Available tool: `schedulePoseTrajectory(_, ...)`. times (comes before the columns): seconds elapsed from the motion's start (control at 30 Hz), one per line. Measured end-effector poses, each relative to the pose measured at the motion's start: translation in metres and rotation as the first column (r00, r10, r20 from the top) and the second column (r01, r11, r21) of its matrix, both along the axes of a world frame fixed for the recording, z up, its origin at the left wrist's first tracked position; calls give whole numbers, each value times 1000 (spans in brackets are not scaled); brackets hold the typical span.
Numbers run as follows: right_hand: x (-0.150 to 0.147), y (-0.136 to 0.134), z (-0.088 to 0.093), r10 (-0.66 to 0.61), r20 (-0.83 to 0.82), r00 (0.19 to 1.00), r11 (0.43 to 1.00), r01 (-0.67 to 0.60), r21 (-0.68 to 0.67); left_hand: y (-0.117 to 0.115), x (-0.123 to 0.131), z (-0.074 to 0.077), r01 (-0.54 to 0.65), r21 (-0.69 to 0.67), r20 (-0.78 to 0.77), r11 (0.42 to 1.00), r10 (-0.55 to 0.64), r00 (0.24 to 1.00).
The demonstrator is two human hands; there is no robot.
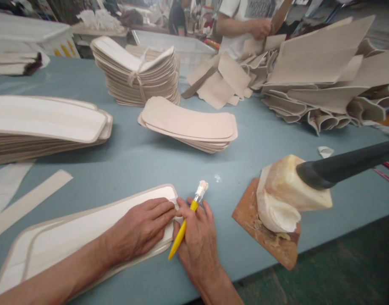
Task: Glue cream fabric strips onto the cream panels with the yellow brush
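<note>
A long panel (95, 220), white on top with a beige rim, lies on another like it in front of me. My left hand (140, 231) rests on it, fingers held together and pressing at its right end. My right hand (197, 237) meets the left fingertips at that end. It holds a paintbrush (181, 235) with a yellow handle slanting across the fingers, its bristles coated in white. What the fingertips pinch at the panel's corner is partly hidden. To the right, a white container (292, 178) caked with white paste stands on a brown board (248, 203).
Stacked panels lie at left (48, 118) and centre (188, 123), with a tied bundle (137, 72) behind. Beige sheets (318, 63) pile up at back right. A black tube (349, 163) reaches from the container. Another person (241, 25) stands across the table (124, 169).
</note>
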State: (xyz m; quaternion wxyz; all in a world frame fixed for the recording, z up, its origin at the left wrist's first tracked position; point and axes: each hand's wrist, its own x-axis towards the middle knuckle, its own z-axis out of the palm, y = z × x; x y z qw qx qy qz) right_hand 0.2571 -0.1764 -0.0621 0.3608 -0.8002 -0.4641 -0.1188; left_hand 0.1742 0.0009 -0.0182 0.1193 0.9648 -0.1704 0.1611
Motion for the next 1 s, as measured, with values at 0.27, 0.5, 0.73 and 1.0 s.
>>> schedulePoseTrajectory(0.27, 10, 7, -6, 36, -47, 998, 998, -38, -42, 1, -2, -10, 3, 21, -3, 1000, -3, 1000)
schedulePoseTrajectory(0.5, 9, 5, -6, 21, -30, 999, 998, -23, -67, 1, -4, -10, 1, 3, 3, 1000, -1, 1000)
schedulePoseTrajectory(0.73, 10, 5, -7, 33, -38, 999, 996, -36, -82, 1, -5, -10, -17, -12, -3, 1000, 17, 1000)
schedulePoseTrajectory(1.0, 8, 2, 1, 28, 77, 997, 999, -29, 20, 2, -5, -10, -12, -67, -21, 998, 11, 1000)
